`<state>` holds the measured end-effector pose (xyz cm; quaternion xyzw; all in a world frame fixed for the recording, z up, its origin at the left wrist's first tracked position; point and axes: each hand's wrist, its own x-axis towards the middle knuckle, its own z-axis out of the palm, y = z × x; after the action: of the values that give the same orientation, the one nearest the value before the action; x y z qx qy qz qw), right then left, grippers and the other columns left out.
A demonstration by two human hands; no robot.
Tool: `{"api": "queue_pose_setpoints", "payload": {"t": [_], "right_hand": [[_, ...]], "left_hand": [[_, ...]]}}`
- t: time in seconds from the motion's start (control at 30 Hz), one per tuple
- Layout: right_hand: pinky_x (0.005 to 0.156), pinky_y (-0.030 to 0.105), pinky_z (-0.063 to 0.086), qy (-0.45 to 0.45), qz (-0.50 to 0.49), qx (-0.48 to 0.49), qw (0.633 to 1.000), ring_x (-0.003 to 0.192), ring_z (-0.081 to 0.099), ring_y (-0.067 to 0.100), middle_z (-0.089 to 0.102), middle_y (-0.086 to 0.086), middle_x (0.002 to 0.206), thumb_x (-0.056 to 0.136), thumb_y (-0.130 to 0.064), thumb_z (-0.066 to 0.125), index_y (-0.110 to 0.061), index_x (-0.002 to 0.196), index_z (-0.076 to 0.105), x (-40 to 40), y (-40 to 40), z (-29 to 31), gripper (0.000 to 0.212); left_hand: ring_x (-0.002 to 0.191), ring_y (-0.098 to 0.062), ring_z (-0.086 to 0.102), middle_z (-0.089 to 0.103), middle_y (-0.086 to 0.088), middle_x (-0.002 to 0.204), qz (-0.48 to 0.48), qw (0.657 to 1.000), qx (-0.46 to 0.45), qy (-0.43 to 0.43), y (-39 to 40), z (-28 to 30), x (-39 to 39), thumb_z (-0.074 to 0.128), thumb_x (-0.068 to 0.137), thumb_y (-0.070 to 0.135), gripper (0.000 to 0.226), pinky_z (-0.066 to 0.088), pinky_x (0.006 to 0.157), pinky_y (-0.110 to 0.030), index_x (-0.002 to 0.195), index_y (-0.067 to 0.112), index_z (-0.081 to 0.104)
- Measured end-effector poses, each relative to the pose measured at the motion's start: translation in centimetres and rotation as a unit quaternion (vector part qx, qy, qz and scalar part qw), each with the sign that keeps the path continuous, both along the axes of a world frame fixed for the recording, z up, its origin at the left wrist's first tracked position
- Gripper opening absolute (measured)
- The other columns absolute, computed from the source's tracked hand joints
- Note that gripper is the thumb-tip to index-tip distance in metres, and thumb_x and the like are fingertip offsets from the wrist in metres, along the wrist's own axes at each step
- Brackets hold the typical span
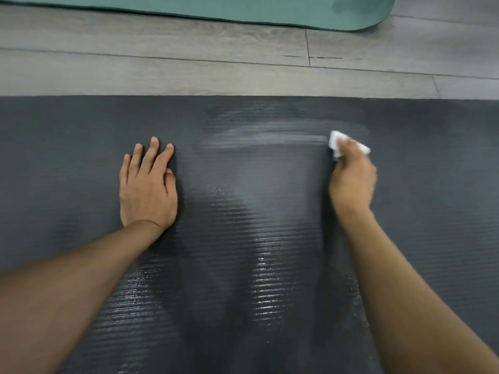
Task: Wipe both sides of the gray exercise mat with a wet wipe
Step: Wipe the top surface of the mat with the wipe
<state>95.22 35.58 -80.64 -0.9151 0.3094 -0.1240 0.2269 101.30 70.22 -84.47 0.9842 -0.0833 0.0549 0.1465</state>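
Observation:
The dark gray ribbed exercise mat (54, 157) lies flat on the floor and fills the lower part of the view. My left hand (147, 184) rests flat on it, fingers straight and spread, left of centre. My right hand (352, 179) grips a crumpled white wet wipe (334, 140) and holds it against the mat toward its far edge, on the right. Wet shiny streaks run across the mat between my hands and down the middle toward me.
Gray wood-plank floor (189, 63) lies beyond the mat's far edge. A teal exercise mat (243, 9) lies flat further back, its rounded corner at the upper right.

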Motion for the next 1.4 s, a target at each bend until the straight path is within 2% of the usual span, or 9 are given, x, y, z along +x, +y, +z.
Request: {"api": "queue_pose_setpoints", "payload": {"t": [0.13,0.3,0.4,0.57,0.67,0.97,1.13,1.2,1.4], "right_hand": [[0.101,0.027,0.038,-0.051,-0.086,0.024,0.995,0.124,0.054,0.022,0.060,-0.001,0.133,0.093,-0.007,0.045,-0.019,0.123,0.065,0.0,3.3,-0.1,0.038],[0.108,0.038,0.040,-0.098,0.277,0.010,0.956,0.119,0.058,0.029,0.065,0.013,0.124,0.085,0.004,0.055,-0.005,0.117,0.068,1.3,18.2,-2.6,0.036],[0.106,0.035,0.042,-0.108,0.335,-0.004,0.936,0.121,0.059,0.026,0.065,0.012,0.125,0.081,0.006,0.058,-0.004,0.118,0.068,1.1,16.4,-2.7,0.040],[0.087,0.011,0.037,-0.014,0.030,-0.021,0.999,0.109,0.055,0.006,0.061,-0.015,0.119,0.100,-0.020,0.043,-0.030,0.121,0.064,-3.4,1.3,0.0,0.032],[0.095,0.027,0.042,-0.024,-0.099,-0.012,0.995,0.117,0.056,0.019,0.061,-0.009,0.129,0.093,-0.010,0.040,-0.022,0.119,0.064,-4.5,-1.3,0.3,0.038],[0.111,0.042,0.037,-0.092,0.317,0.030,0.944,0.127,0.053,0.027,0.062,0.013,0.129,0.087,0.000,0.048,-0.002,0.121,0.066,-3.5,21.8,-2.7,0.038],[0.110,0.037,0.038,-0.069,0.074,0.009,0.995,0.130,0.050,0.016,0.058,0.000,0.137,0.094,-0.009,0.044,-0.017,0.128,0.064,-7.2,4.3,-2.8,0.040],[0.112,0.019,0.031,-0.093,-0.015,0.031,0.995,0.132,0.043,0.004,0.052,-0.015,0.138,0.094,-0.003,0.041,-0.023,0.131,0.061,-9.0,-0.1,-2.7,0.047],[0.113,0.019,0.028,-0.113,-0.049,0.048,0.991,0.135,0.042,0.007,0.052,-0.011,0.141,0.093,-0.006,0.042,-0.028,0.131,0.061,-8.6,-0.1,-3.1,0.047]], "left_hand": [[0.153,-0.033,0.026,0.034,-0.007,0.164,0.001,1.000,0.004,0.002,-0.1,0.0,0.0,0.036,0.102,0.022,0.051,0.013,0.127,-0.047,0.152,0.021,0.044],[0.154,-0.032,0.024,0.033,-0.006,0.165,-0.002,1.000,0.006,0.005,0.2,0.0,0.1,0.041,0.104,0.018,0.049,0.011,0.128,-0.045,0.153,0.022,0.042],[0.153,-0.032,0.024,0.034,-0.006,0.164,-0.003,1.000,-0.001,0.001,0.2,-0.1,0.1,0.041,0.103,0.018,0.049,0.011,0.128,-0.045,0.152,0.021,0.044],[0.153,-0.035,0.025,0.035,-0.009,0.164,-0.002,1.000,0.001,-0.001,0.0,0.0,0.0,0.041,0.103,0.017,0.048,0.013,0.127,-0.047,0.151,0.020,0.045],[0.153,-0.035,0.024,0.034,-0.009,0.164,-0.006,1.000,0.006,0.004,-0.2,0.0,0.0,0.039,0.104,0.018,0.048,0.011,0.128,-0.047,0.152,0.019,0.043],[0.153,-0.034,0.023,0.034,-0.010,0.164,-0.012,1.000,-0.019,0.013,0.5,0.2,0.1,0.039,0.102,0.017,0.050,0.010,0.128,-0.044,0.151,0.019,0.045],[0.153,-0.034,0.023,0.034,-0.008,0.164,-0.011,1.000,-0.020,0.010,0.3,0.5,0.2,0.039,0.103,0.018,0.049,0.009,0.128,-0.044,0.151,0.020,0.045],[0.153,-0.034,0.023,0.034,-0.009,0.164,-0.007,1.000,-0.014,0.003,0.3,0.3,0.1,0.039,0.103,0.018,0.048,0.009,0.128,-0.043,0.151,0.020,0.045],[0.139,-0.044,0.039,0.037,-0.015,0.160,-0.010,0.999,0.033,-0.027,0.2,0.9,-0.9,0.034,0.102,0.019,0.049,0.025,0.119,-0.053,0.149,0.018,0.046]]}}
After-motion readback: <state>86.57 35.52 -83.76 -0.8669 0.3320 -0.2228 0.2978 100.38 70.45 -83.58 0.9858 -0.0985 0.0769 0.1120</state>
